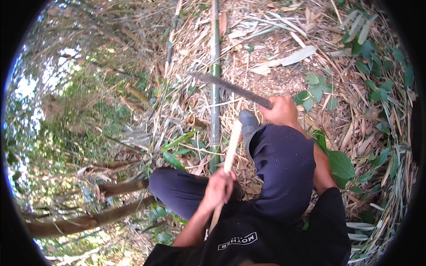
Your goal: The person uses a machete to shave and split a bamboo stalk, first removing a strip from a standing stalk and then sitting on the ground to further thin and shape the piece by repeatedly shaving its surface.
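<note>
1. Right now the right hand [281, 111] is clenched round the handle of a long dark blade [230, 88], prob a machete; blade runs out toward 10 o'clock from the fist, edge raised off the ground, which looks like a cocked grip for a chop

2. Left hand [218, 188] is closed round a pale split stick [230, 150], gripped low, w/ the free end slanting up toward 1 o'clock; held that way the upper part sits out in front of the body, clear of the fingers & nearer the blade

3. Stick's top end is just beside a grey shoe [247, 124], at abt 12 o'clock from the left hand; can't tell if they touch

4. Person's legs in dark blue trousers [284, 164] are bent, knees apart, so the stick passes between them; looks like a crouch or sit that braces the work

5. Green bamboo stalk [215, 84] lies straight along the ground from 12 o'clock down toward the left knee, under the blade's line

6. Ground all round is dry leaf litter [275, 48]; green leafy plants [341, 164] at 3 o'clock, brown fallen trunks [88, 219] at 8 o'clock
</note>
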Motion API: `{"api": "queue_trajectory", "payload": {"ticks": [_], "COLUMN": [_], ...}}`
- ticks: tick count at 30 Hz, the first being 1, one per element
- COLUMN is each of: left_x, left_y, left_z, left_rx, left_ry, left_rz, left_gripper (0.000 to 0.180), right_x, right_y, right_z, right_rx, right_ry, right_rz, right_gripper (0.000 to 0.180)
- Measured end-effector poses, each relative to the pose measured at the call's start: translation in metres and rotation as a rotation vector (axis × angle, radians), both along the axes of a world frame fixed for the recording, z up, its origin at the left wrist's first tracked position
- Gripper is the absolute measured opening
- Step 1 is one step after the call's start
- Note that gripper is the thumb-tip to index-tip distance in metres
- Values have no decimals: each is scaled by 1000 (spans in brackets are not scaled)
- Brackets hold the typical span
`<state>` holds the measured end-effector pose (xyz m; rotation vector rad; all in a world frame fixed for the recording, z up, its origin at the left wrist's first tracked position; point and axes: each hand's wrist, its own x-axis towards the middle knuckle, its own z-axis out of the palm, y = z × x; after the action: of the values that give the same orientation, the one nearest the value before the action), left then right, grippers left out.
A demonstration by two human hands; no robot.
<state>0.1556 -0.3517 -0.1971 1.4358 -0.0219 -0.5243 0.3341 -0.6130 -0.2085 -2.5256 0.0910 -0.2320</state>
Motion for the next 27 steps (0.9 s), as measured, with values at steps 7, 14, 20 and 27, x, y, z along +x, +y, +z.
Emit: {"api": "queue_trajectory", "payload": {"ticks": [7,14,20,27], "left_x": [114,134,99,10], "left_y": [-36,-56,-42,-13], "left_z": [24,18,28,15], "left_rx": [7,399,490,238], "left_ry": [-120,-507,-400,-217], "left_rz": [70,61,30,23], "left_gripper": [31,38,29,24], "right_x": [1,1,-6,-11], "right_y": [3,0,-7,-4], "right_z": [3,6,7,-5], "right_rx": [-96,-197,-81,161], "right_ry": [-290,-287,-429,-149], "right_rz": [160,364,350,-126], "right_gripper": [31,48,43,34]}}
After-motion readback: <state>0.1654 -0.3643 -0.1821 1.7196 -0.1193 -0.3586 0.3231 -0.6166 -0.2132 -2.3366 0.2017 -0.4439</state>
